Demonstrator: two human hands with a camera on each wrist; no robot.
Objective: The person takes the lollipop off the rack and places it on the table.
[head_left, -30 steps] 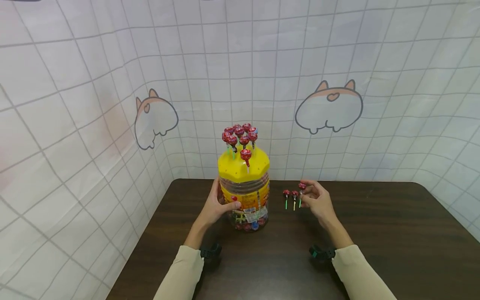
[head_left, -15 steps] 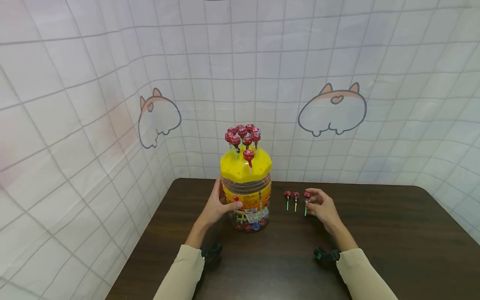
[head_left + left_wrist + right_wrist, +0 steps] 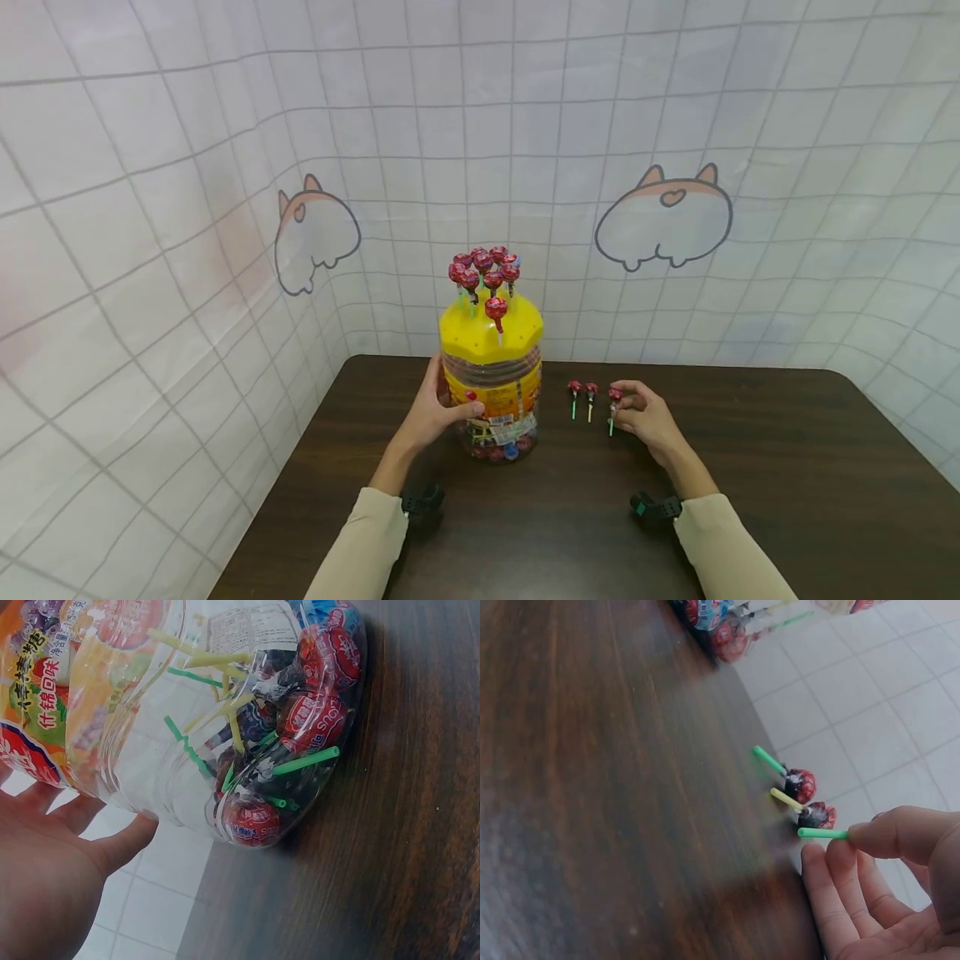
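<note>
My left hand (image 3: 433, 413) holds the side of a clear plastic jar (image 3: 504, 396), thumb across its yellow label. Its yellow lid (image 3: 487, 337) bears several red-wrapped lollipops (image 3: 480, 262) standing on their sticks. Loose lollipops (image 3: 315, 720) with green and yellow sticks lie inside at the bottom. To the right of the jar, my right hand (image 3: 648, 421) pinches a red lollipop (image 3: 614, 395) between thumb and fingers; its green stick (image 3: 823, 833) sticks out of the grip in the right wrist view. Two more lollipops, one green-sticked (image 3: 574, 387) and one yellow-sticked (image 3: 591, 390), lie left of this hand.
Everything stands on a dark wooden table (image 3: 540, 525), its back edge just behind the lollipops. White cloth (image 3: 540, 167) with a grey grid and cartoon prints hangs behind and at the left. Each wrist wears a black band (image 3: 656, 508).
My right hand has moved slightly right and toward me with the pinched lollipop, away from the two lying ones. The left hand keeps its hold on the jar.
</note>
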